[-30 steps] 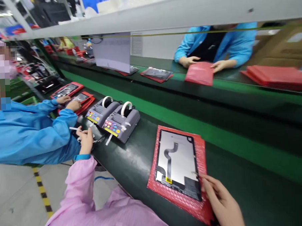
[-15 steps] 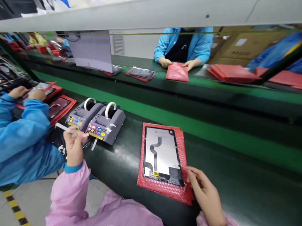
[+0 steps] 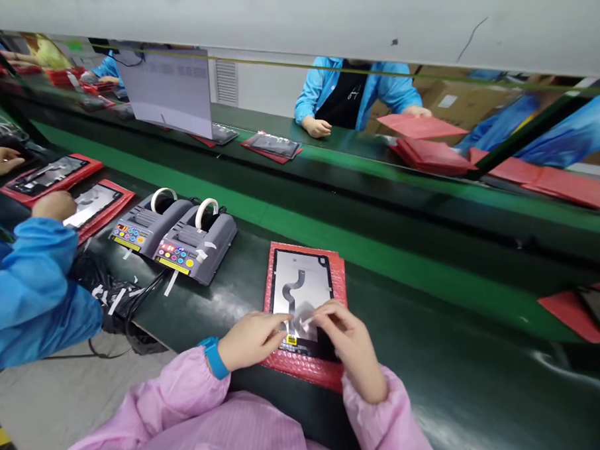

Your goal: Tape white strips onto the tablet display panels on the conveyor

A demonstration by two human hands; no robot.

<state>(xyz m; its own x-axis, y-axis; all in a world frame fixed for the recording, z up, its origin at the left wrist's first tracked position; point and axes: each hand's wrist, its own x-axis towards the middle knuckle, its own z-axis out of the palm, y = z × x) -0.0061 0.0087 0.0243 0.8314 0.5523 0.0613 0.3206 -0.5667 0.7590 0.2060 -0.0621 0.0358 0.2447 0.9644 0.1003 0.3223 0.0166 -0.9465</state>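
A tablet screen panel [image 3: 312,277] lies back side up, with a dark curved ribbon cable and a yellow label, on a red bubble-wrap sleeve [image 3: 339,276]. Over its lower part, my right hand [image 3: 352,345] pinches a small piece of clear film [image 3: 305,323]. My left hand [image 3: 252,338] reaches in from the left, thumb and fingers closed at the film's left side. Whatever sits between those left fingertips is too small to make out.
Two grey tape dispensers [image 3: 196,246] with white tape rolls stand left of the panel. A co-worker's blue sleeve [image 3: 38,263] is farther left, by more panels on red sleeves. Across the bench, another person holds a red sleeve [image 3: 419,125]. A red sleeve [image 3: 572,312] lies at right.
My left hand has come from beside the dispensers to the panel. My right hand has moved from the sleeve's right edge over the panel, now with clear film. The person opposite has shifted a red sleeve sideways.
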